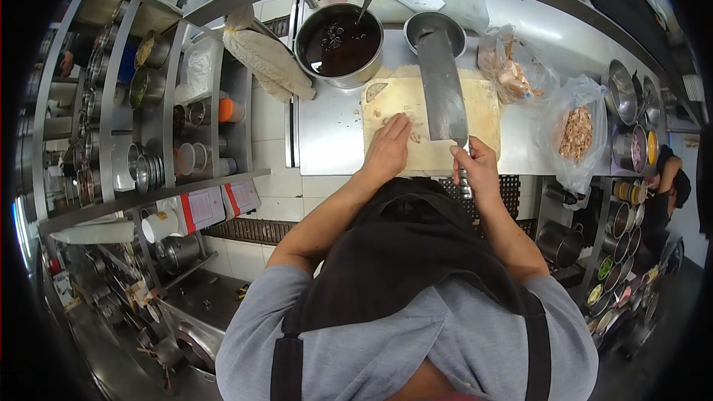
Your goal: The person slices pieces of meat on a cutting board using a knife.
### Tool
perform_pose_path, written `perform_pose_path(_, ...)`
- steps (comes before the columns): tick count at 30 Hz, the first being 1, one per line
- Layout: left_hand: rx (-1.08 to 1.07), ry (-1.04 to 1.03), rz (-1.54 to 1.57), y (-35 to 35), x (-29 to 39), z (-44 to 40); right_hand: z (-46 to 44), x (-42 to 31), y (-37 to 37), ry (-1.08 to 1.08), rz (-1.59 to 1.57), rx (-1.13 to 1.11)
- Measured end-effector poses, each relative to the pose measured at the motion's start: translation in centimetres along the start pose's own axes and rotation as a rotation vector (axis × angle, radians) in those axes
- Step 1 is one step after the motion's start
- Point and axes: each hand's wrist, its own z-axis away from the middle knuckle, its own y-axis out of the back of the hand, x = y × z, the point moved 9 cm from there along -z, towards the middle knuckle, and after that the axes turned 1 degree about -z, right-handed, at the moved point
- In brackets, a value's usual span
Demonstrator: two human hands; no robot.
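Observation:
A wide-bladed cleaver (443, 93) is in my right hand (479, 167), its fingers wrapped round the handle and its blade pointing away over the cutting board (479, 108). Left of the blade, my left hand (390, 148) rests on the board with its fingers close together over small pale pieces (412, 134); what lies under the fingertips is hidden. The blade's far end overlaps a metal bowl (451, 24) behind the board.
A pot of dark liquid (338, 46) with a spoon stands at the back left. Plastic bags of meat (512, 74) and of diced pieces (576, 134) lie to the right. Shelves (160, 197) flank the left; another person (666, 182) is at the far right.

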Motion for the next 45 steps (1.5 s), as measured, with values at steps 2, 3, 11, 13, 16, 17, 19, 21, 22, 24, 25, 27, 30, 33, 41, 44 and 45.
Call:
perform_pose_path(2, 0.026, 0.026, 0.049, 0.9, -2.8, 0.3, 1.1, 0.2, 0.6, 0.003, -0.004, 0.063)
perform_pose_path(3, 0.055, 0.061, 0.087, 1.6, -4.4, 0.3, 1.8, -0.3, 0.6, 0.028, 0.009, 0.099)
perform_pose_path(11, -0.181, 0.126, -0.127, 2.5, -14.7, -0.2, 7.4, 4.2, 2.8, -0.020, 0.118, 0.311)
perform_pose_path(13, -0.216, 0.105, -0.128, 2.2, -14.7, -0.3, 9.1, 6.4, 3.3, 0.002, 0.069, 0.346)
perform_pose_path(16, -0.243, 0.084, -0.123, 1.4, -15.3, -0.2, 11.7, 8.9, 3.6, 0.022, -0.002, 0.394)
perform_pose_path(17, -0.226, 0.083, -0.115, 1.3, -15.7, -0.3, 12.4, 9.9, 3.7, 0.003, -0.040, 0.422)
perform_pose_path(19, -0.227, 0.107, -0.113, 1.4, -16.2, -0.4, 13.0, 12.1, 3.6, -0.007, -0.105, 0.453)
perform_pose_path(21, -0.230, 0.129, -0.115, 1.3, -16.4, -0.6, 13.0, 14.3, 3.3, -0.057, -0.153, 0.490)
perform_pose_path(22, -0.235, 0.161, -0.110, 1.3, -16.6, -0.5, 13.0, 15.6, 3.0, -0.112, -0.193, 0.512)
perform_pose_path(24, -0.248, 0.179, -0.111, 1.7, -16.3, -0.5, 12.7, 16.9, 2.5, -0.123, -0.223, 0.504)
perform_pose_path(25, -0.258, 0.287, -0.027, 2.1, -16.3, -0.4, 12.6, 17.3, 2.2, -0.157, -0.255, 0.521)
perform_pose_path(27, -0.270, 0.391, 0.055, 2.2, -15.8, -0.1, 12.3, 18.0, 1.8, -0.190, -0.292, 0.539)
perform_pose_path(30, -0.151, 0.402, 0.278, 1.6, -14.5, 0.4, 11.8, 18.5, 1.8, -0.192, -0.253, 0.549)
perform_pose_path(33, -0.050, 0.072, 0.223, 0.3, -10.3, 0.2, 10.8, 17.8, 1.1, -0.216, -0.221, 0.509)
perform_pose_path(41, -0.036, 0.039, 0.161, -3.0, -4.5, -1.2, 5.2, 16.5, -5.8, -0.261, -0.127, 0.149)
perform_pose_path(44, 0.080, 0.115, 0.201, -3.1, -5.1, -1.1, 3.7, 16.8, -7.5, -0.245, -0.134, 0.044)
perform_pose_path(45, 0.119, 0.178, 0.203, -3.0, -5.7, -1.0, 3.7, 16.2, -7.8, -0.267, -0.124, 0.015)
